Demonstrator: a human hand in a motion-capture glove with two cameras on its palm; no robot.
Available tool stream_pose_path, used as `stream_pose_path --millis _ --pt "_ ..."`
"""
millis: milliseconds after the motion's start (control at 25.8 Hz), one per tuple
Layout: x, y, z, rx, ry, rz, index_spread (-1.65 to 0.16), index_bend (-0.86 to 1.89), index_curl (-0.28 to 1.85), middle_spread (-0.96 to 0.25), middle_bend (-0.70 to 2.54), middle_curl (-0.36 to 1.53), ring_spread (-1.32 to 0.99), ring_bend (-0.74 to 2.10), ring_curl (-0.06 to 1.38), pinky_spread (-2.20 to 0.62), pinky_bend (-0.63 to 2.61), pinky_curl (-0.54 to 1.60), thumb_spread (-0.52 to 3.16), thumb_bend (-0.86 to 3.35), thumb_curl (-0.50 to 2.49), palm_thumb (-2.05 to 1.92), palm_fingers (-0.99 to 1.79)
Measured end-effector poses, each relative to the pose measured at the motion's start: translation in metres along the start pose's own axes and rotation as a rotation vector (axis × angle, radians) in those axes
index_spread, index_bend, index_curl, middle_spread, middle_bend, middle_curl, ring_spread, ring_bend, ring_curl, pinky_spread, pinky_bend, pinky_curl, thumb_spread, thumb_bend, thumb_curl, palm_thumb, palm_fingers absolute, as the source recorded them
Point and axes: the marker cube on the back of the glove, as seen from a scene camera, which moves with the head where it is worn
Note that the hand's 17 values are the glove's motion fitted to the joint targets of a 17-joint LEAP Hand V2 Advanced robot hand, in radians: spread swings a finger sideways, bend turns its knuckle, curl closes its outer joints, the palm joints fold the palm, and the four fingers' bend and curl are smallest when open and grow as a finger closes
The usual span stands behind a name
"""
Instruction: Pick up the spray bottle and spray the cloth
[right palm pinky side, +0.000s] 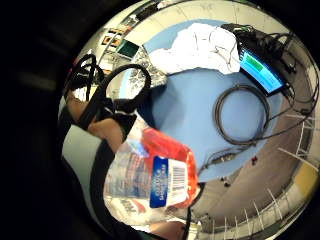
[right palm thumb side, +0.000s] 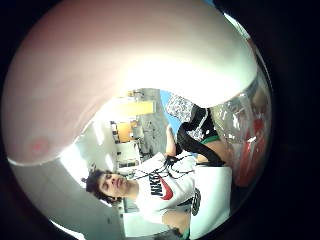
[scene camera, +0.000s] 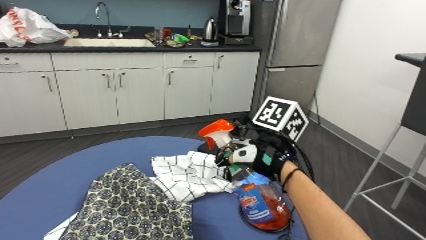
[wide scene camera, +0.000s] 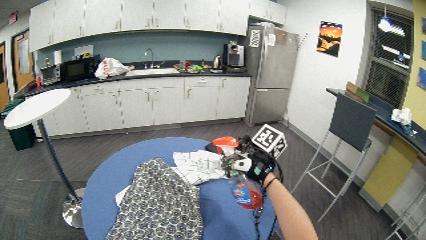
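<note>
The outside view is taken close in, from the person's side of the blue table (scene camera: 40, 200), facing kitchen cabinets (scene camera: 120, 85). The wide outside view is set higher and farther back, sharing that table and cabinets. The little-finger palm view looks down onto the table and spray bottle (right palm pinky side: 150, 182). The thumb palm view is largely blocked, probably by a finger, and is turned toward the person.

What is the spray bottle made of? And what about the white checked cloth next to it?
The spray bottle looks like clear, shiny plastic: the red liquid shows through its walls, which catch the light. Its orange spray head looks like solid, opaque plastic. The right hand grips the bottle's neck. The white checked cloth looks like soft woven fabric with a dull finish, likely cotton: it lies crumpled in folds on the blue table.
</note>
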Motion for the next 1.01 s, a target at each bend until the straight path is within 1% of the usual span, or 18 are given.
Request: stream_pose_path --millis 116,232,465,1007 --pt "-0.01 -0.013 0.003 -0.063 0.052 0.061 -0.2 0.06 0.18 -0.08 0.55 0.46 -0.08 0.6 0.41 0.13 0.42 0.3 0.83 -0.01 0.5 0.92 1.14" --pt "-0.006 -0.02 0.016 -0.108 0.09 0.111 -0.19 0.06 0.18 -0.08 0.55 0.46 -0.08 0.61 0.41 0.12 0.42 0.3 0.84 -0.02 0.51 0.92 1.13" --pt "0.015 -0.029 0.045 -0.188 0.123 0.154 -0.19 0.06 0.18 -0.08 0.56 0.46 -0.08 0.62 0.41 0.1 0.43 0.31 0.85 -0.02 0.53 0.91 1.13" --pt "0.012 -0.029 0.052 -0.193 0.158 0.166 -0.18 0.07 0.18 -0.08 0.57 0.46 -0.08 0.63 0.41 0.07 0.45 0.33 0.89 -0.02 0.55 0.9 1.14"
